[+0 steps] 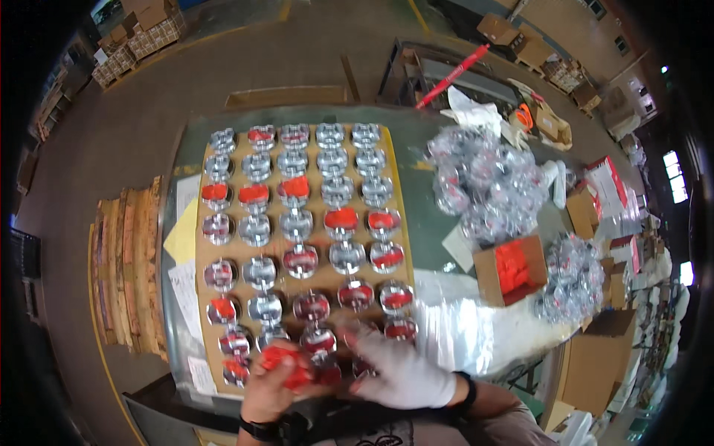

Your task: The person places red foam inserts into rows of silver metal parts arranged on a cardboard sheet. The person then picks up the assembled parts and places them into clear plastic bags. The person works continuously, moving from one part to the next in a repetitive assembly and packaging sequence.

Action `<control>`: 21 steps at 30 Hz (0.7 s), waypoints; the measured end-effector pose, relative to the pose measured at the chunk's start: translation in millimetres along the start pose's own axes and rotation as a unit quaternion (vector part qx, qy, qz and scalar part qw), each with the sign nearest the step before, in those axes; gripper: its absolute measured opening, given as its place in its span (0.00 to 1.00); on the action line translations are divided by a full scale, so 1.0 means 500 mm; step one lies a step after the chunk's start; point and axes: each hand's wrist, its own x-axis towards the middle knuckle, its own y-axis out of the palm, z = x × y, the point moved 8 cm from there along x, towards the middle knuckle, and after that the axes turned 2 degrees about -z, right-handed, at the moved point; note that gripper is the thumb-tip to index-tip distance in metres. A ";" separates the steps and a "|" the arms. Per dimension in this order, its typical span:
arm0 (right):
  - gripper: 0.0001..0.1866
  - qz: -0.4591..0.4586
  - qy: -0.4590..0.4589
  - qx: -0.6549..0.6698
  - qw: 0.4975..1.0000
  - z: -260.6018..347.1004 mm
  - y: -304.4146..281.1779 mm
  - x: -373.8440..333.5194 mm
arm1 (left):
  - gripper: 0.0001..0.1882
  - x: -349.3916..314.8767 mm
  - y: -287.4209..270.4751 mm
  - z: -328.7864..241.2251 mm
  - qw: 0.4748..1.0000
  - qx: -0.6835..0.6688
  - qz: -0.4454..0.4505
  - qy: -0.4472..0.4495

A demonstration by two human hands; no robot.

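Bare and closed, my left hand point(269, 392) holds a bunch of small red packets point(291, 366) over the near edge of a cardboard sheet point(281, 291). To its right, my right hand point(407, 372), in a white glove with bare fingertips, reaches over the nearest pistons. Its fingers look stretched and apart from the thumb, though the tips are blurred, and I see nothing in them. Shiny metal pistons point(346, 256) stand in rows on the cardboard. Red packets point(341, 218) lie on some of them; others show red inside or bare metal. My hands hide part of the nearest row.
Right of the cardboard, an open box point(489, 276) contains more red packets. Piles of plastic-wrapped pistons point(487, 182) lie behind and beside it point(571, 279). Paper sheets point(186, 297) line the table's left side. A wooden pallet point(128, 271) stands left of the table, cartons point(599, 357) at the right.
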 end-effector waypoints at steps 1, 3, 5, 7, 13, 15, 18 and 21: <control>0.38 -0.043 0.026 0.103 0.993 -0.012 -0.026 -0.044 | 0.09 -0.033 -0.034 0.005 0.999 -0.032 -0.007 0.023; 0.35 -0.161 0.073 0.373 0.911 -0.048 -0.078 -0.122 | 0.10 -0.098 -0.052 -0.019 0.992 -0.084 -0.016 0.093; 0.34 -0.270 0.091 0.481 0.829 -0.090 -0.147 -0.217 | 0.08 -0.162 -0.112 -0.024 0.978 -0.106 -0.052 0.170; 0.32 -0.442 0.112 0.552 0.698 -0.127 -0.212 -0.341 | 0.06 -0.216 -0.173 -0.013 0.959 -0.186 -0.080 0.198; 0.24 -0.446 0.050 0.667 0.595 -0.268 -0.266 -0.531 | 0.08 -0.278 -0.096 0.033 0.945 -0.231 -0.126 0.196; 0.24 -0.438 0.070 0.696 0.565 -0.289 -0.261 -0.558 | 0.08 -0.271 -0.031 0.087 0.963 -0.171 -0.123 0.166; 0.23 -0.473 0.099 0.674 0.558 -0.311 -0.286 -0.623 | 0.09 -0.243 0.101 0.194 0.982 -0.131 -0.102 0.092; 0.22 -0.525 0.084 0.654 0.539 -0.350 -0.362 -0.752 | 0.14 -0.210 0.223 0.316 0.994 -0.091 -0.045 0.039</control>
